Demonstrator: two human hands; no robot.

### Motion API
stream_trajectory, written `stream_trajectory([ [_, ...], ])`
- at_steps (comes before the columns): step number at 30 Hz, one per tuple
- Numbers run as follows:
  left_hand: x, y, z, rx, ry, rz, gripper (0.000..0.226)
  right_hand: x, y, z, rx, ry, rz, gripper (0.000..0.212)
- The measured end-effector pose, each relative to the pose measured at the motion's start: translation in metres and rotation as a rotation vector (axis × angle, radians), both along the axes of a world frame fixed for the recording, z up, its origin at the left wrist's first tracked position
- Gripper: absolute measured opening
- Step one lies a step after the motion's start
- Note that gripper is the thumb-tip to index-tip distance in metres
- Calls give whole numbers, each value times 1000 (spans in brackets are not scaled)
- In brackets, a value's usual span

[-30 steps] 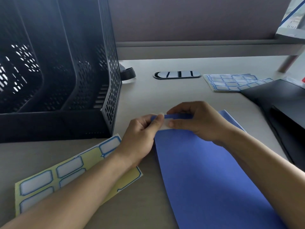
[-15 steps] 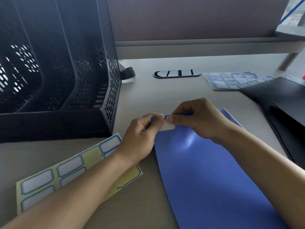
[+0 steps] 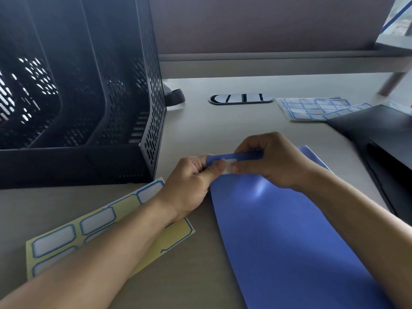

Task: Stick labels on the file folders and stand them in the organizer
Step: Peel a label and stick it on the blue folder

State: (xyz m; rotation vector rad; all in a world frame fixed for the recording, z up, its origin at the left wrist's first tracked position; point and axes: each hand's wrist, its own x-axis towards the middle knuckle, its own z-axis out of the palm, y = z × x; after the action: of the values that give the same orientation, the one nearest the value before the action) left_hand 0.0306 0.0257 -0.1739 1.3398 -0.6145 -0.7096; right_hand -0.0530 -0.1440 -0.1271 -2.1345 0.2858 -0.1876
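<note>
A blue file folder (image 3: 289, 237) lies flat on the desk, its far end raised a little between both hands. My left hand (image 3: 189, 181) pinches the folder's far left corner, thumb on a white blue-edged label (image 3: 228, 165) there. My right hand (image 3: 274, 161) pinches the same far edge, its thumb pressing the label's right part. A yellow label sheet (image 3: 66, 239) with several blue-framed stickers lies under my left forearm. The black mesh organizer (image 3: 78, 97) stands at the left with nothing in its visible slots.
More label sheets (image 3: 312, 108) lie at the back right. Black folders (image 3: 383, 139) are stacked at the right edge. A cable grommet (image 3: 240, 98) sits in the desk, and a shelf leg (image 3: 392, 82) stands far right.
The folder's far edge has lifted slightly and both thumbs have closed in over the label, which now lies against the folder's corner.
</note>
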Motion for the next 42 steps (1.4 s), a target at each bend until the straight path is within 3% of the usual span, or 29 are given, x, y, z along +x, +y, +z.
stream_trajectory([
  [6, -4, 0, 6, 18, 16, -7, 33, -1, 0, -2, 62, -46, 8, 16],
  [12, 0, -5, 3, 18, 81, 60, 33, -1, -2, -2, -7, -34, 37, 13],
  [16, -5, -7, 6, 48, 115, 136, 17, -8, -21, 15, 190, -151, -113, 14],
  [19, -10, -8, 8, 70, 77, 245, 27, -14, -43, 32, 129, -164, -265, 22],
  [21, -10, -8, 8, 73, 11, 340, 17, -20, -61, 38, -44, -65, -340, 24],
  [24, -7, -6, 7, 108, -107, 459, 43, -38, -81, 34, -289, 263, -384, 70],
  [27, -2, -4, 5, 71, -144, 510, 53, -65, -81, 25, -229, 501, -353, 63],
  [29, -4, -1, 12, 23, -98, 531, 54, -75, -78, 19, -150, 513, -328, 65],
  [33, -16, 6, 25, -74, -49, 434, 19, -86, -73, 12, 113, 326, -368, 54],
  [35, -21, 7, 29, -83, -132, 427, 23, -90, -71, 14, 207, 154, -362, 43],
  [39, -21, 7, 43, -20, -375, 511, 32, -93, -66, 24, 187, -100, -350, 21],
  [42, -25, 7, 62, -111, -201, 514, 60, -89, -61, 38, 163, -244, -348, 13],
])
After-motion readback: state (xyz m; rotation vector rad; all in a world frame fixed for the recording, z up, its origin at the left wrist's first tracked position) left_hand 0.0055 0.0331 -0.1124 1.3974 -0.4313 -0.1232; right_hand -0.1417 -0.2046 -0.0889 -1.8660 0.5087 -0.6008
